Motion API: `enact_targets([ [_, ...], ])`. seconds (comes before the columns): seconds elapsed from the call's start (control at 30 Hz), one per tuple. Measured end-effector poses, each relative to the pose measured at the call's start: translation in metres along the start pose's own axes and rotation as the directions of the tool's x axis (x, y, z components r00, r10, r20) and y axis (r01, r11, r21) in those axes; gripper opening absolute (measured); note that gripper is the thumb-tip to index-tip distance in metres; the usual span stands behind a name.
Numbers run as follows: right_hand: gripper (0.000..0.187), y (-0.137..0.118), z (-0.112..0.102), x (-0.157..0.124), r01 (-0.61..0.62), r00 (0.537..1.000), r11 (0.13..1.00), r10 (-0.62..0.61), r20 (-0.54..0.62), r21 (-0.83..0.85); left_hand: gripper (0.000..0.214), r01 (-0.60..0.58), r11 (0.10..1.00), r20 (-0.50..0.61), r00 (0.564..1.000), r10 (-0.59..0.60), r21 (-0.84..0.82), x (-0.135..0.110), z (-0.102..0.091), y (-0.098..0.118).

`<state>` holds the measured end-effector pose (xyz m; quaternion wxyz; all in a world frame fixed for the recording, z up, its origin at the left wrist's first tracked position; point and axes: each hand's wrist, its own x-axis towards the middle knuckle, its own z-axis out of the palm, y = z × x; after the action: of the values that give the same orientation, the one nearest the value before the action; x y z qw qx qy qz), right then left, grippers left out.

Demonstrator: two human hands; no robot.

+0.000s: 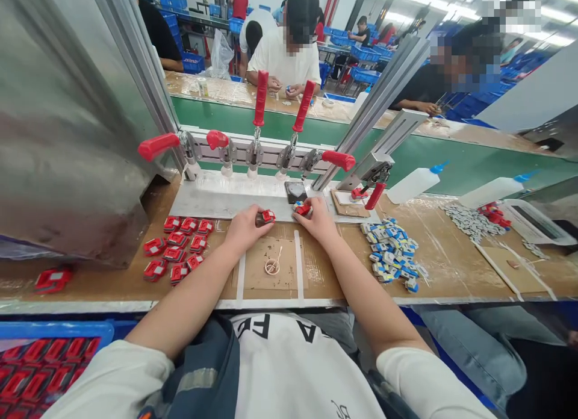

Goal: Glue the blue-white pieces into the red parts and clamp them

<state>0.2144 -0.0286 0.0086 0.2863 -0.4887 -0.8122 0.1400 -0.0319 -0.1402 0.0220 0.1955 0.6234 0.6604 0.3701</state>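
Note:
My left hand [246,225] is closed on a small red-and-dark part [266,217] at the front edge of a metal fixture plate [217,196]. A hand's width to the right, my right hand [318,219] pinches a second small red part [302,209] just below a dark block [295,192] on the plate. Behind the plate stands a row of red-handled toggle clamps [261,109]. A group of red parts [178,247] lies left of my left hand. A heap of blue-and-white parts [394,253] lies right of my right hand.
A small cup with a stick [273,265] sits on the cardboard mat in front of me. Two white glue bottles [415,183] lie at the right. A big metal housing [67,124] fills the left. A green conveyor [469,163] runs behind, with other people seated beyond.

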Motion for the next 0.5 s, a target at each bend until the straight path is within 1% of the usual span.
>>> enact_targets([
  [0.07,0.033,-0.006,0.011,-0.003,0.147,0.983,0.989,-0.15,0.104,0.033,0.027,-0.034,0.999,-0.056,0.998,0.033,-0.017,-0.001,-0.001,-0.001],
  [0.13,0.033,-0.016,0.022,0.003,0.313,0.93,0.945,-0.325,0.17,0.094,0.028,-0.076,0.997,-0.128,0.989,0.071,-0.035,-0.002,-0.003,-0.001],
  [0.17,0.033,-0.022,0.027,0.01,0.371,0.904,0.922,-0.386,0.186,0.111,0.028,-0.094,0.995,-0.163,0.983,0.086,-0.043,-0.003,-0.004,-0.001],
  [0.2,0.032,-0.028,0.033,0.018,0.402,0.89,0.909,-0.416,0.187,0.111,0.028,-0.107,0.993,-0.195,0.976,0.096,-0.051,-0.004,-0.005,0.0],
  [0.23,0.03,-0.034,0.038,0.026,0.402,0.895,0.911,-0.412,0.173,0.09,0.028,-0.115,0.992,-0.222,0.97,0.1,-0.057,-0.005,-0.007,0.0],
  [0.27,0.029,-0.039,0.042,0.035,0.374,0.914,0.926,-0.377,0.149,0.05,0.028,-0.117,0.991,-0.243,0.965,0.099,-0.06,-0.005,-0.009,0.001],
  [0.33,0.033,-0.047,0.049,0.052,0.265,0.961,0.963,-0.259,0.099,-0.056,0.028,-0.11,0.992,-0.261,0.961,0.092,-0.057,-0.006,-0.011,0.001],
  [0.37,0.037,-0.051,0.05,0.058,0.209,0.976,0.971,-0.201,0.08,-0.112,0.028,-0.105,0.993,-0.258,0.962,0.089,-0.05,-0.006,-0.012,0.002],
  [0.43,0.039,-0.056,0.053,0.064,0.153,0.987,0.968,-0.142,0.07,-0.198,0.028,-0.095,0.995,-0.239,0.967,0.085,-0.031,-0.006,-0.013,0.002],
  [0.5,0.037,-0.061,0.055,0.062,0.169,0.984,0.96,-0.153,0.087,-0.224,0.028,-0.089,0.996,-0.217,0.973,0.083,-0.017,-0.006,-0.013,0.001],
])
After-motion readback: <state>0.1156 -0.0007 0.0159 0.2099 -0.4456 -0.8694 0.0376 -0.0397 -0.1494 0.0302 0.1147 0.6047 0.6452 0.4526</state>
